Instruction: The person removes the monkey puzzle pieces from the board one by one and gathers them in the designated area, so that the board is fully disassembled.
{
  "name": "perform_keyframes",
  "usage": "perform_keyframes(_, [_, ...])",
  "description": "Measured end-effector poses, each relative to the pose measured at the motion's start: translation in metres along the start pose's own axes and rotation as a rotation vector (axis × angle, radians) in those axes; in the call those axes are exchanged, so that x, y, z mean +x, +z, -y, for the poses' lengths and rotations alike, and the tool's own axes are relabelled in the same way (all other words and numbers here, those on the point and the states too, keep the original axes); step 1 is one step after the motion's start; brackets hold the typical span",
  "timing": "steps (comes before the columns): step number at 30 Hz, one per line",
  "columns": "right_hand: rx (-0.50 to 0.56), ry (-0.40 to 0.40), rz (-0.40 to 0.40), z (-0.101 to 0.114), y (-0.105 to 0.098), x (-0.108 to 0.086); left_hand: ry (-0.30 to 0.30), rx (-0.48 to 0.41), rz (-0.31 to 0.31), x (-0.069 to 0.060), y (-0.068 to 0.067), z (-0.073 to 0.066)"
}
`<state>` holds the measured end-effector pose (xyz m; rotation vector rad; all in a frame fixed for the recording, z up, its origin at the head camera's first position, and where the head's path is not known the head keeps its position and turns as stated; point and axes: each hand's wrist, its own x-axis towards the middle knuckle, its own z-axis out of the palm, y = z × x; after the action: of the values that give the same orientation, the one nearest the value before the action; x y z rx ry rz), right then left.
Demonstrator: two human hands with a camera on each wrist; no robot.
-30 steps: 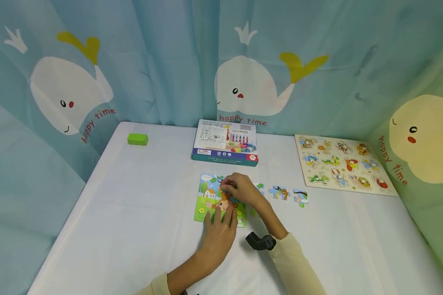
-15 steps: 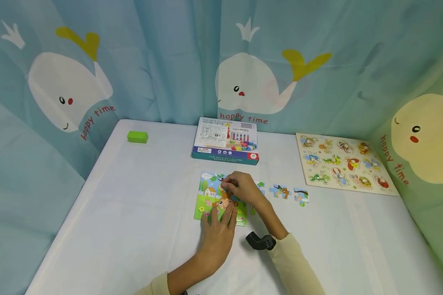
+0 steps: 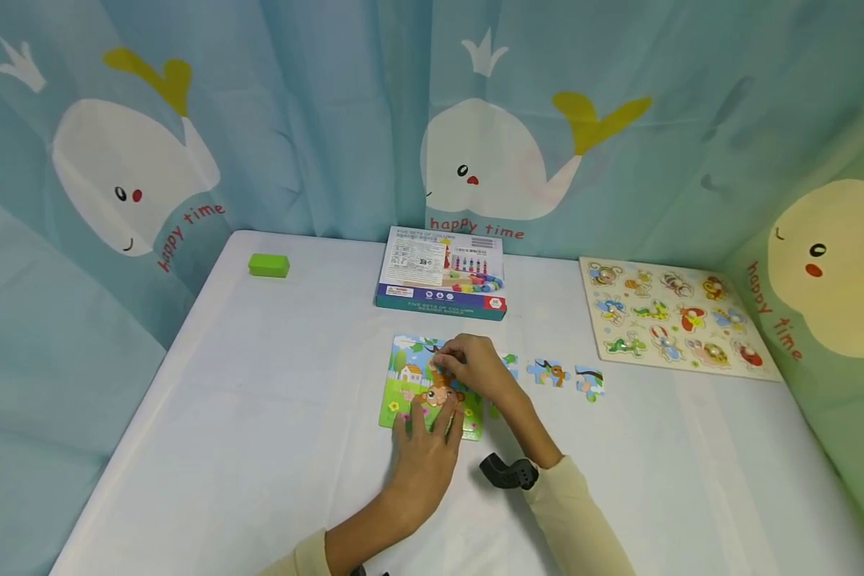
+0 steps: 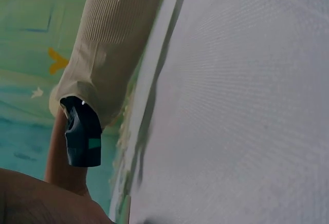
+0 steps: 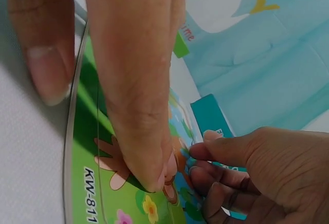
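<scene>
A jigsaw puzzle (image 3: 398, 408) with a monkey, a small house and green grass lies flat on the white table. Spread fingers of my left hand (image 3: 423, 472) press on its lower part, over the monkey's face; the right wrist view shows these fingers (image 5: 136, 80) close up. At the puzzle's upper middle, my right hand (image 3: 478, 370) pinches a puzzle piece between thumb and fingertips, mostly covered by the hand. Another bit of puzzle (image 3: 510, 362) peeks out beyond the right hand. Two loose pieces, one with a squirrel-like animal (image 3: 550, 374) and one with a branch (image 3: 590, 382), lie farther right.
Behind the puzzle sits a bead-set box (image 3: 439, 276). A wooden insect peg board (image 3: 680, 316) lies at the back right, and a green block (image 3: 269, 265) at the back left. Printed curtains (image 3: 331, 120) border the table. The left wrist view shows mostly tablecloth (image 4: 241, 106).
The head view has tilted slightly, shifting the scene a little. Both hands stay at the same spots on the puzzle, with hardly any finger movement.
</scene>
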<state>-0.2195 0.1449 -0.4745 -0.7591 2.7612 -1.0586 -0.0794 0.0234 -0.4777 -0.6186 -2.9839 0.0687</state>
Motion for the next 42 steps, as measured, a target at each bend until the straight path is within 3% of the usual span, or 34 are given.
perform_keyframes(17, [-0.019,0.065,0.056,0.0023,0.0006,0.0026,0.028,0.028,0.018,0.0014,0.0009,0.0026])
perform_keyframes(25, [0.003,-0.015,-0.019,-0.0005,0.0009,0.0011,0.035,0.016,0.016,0.0025,-0.0003,0.0037])
perform_keyframes(29, [0.001,-0.036,-0.017,-0.0008,-0.0008,0.0016,0.031,0.008,0.009,0.0021,-0.0004,0.0037])
perform_keyframes(37, [0.035,0.056,0.052,0.0003,-0.0001,0.0040,0.041,0.005,0.038,0.0015,-0.0031,0.0035])
perform_keyframes(42, [0.085,0.062,0.058,0.0015,-0.0011,0.0044,0.036,-0.001,0.030,0.0021,-0.0031,0.0041])
